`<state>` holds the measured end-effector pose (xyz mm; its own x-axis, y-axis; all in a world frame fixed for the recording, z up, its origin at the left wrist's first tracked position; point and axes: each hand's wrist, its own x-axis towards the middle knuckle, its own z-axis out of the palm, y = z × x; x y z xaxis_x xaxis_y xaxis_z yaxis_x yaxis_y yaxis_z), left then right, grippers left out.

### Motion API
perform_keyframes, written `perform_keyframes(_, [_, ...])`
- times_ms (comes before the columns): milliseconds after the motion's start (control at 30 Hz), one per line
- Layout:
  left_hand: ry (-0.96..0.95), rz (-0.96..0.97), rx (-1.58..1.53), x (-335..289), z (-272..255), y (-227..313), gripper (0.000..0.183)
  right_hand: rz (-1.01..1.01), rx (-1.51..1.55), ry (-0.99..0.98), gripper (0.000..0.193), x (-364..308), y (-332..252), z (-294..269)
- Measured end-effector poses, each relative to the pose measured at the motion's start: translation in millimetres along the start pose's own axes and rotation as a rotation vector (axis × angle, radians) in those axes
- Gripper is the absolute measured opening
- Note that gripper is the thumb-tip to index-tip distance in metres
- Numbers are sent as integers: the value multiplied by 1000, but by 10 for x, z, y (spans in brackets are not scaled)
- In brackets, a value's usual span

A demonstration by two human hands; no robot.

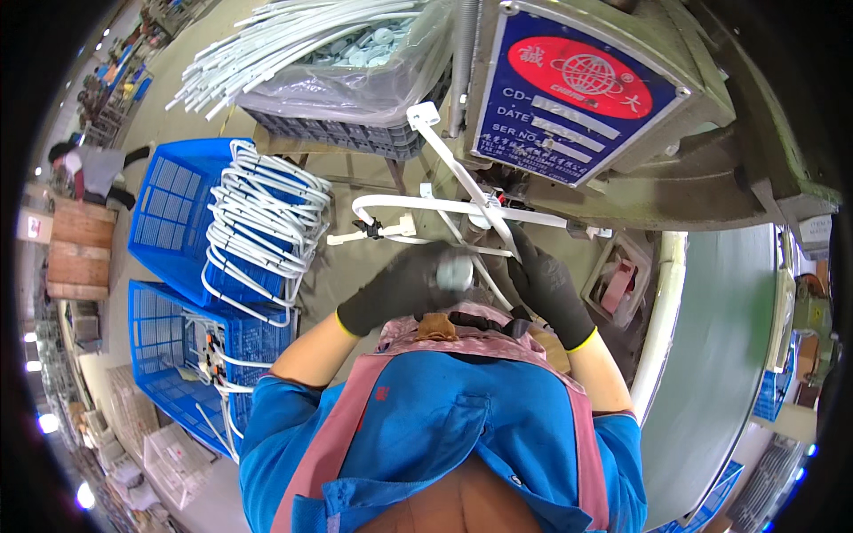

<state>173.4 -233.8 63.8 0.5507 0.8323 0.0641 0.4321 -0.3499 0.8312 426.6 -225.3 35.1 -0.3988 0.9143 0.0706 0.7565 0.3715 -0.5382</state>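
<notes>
Both my hands wear black gloves. My left hand (pixel 409 282) is closed around a small pale grey-white round plastic piece (pixel 455 274) in front of my waist. My right hand (pixel 544 274) is wrapped round the lower end of a white tube (pixel 462 173), which slants up and left to a white end fitting (pixel 424 115). Behind it lies a bent white tube frame (pixel 400 203) with black and white joints, partly hidden by my hands and the slanting tube. Whether my right fingers also touch this frame cannot be made out.
Ahead on the right stands a machine with a blue plate (pixel 573 93). A grey crate (pixel 329 133) with plastic lining holds white rods and pale fittings. Blue baskets (pixel 173 191) at left carry bundled white tubes (pixel 267 222). A green belt (pixel 720 355) runs along the right.
</notes>
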Motion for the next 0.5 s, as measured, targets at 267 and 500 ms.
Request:
perform_keyframes(267, [141,364,208,949,-92,-325,49,22,-65,102,58,-32,-81,-18])
perform_keyframes(500, [52,447,325,1025,-153,-484,54,120,-140,129,57,-52,-245,-19])
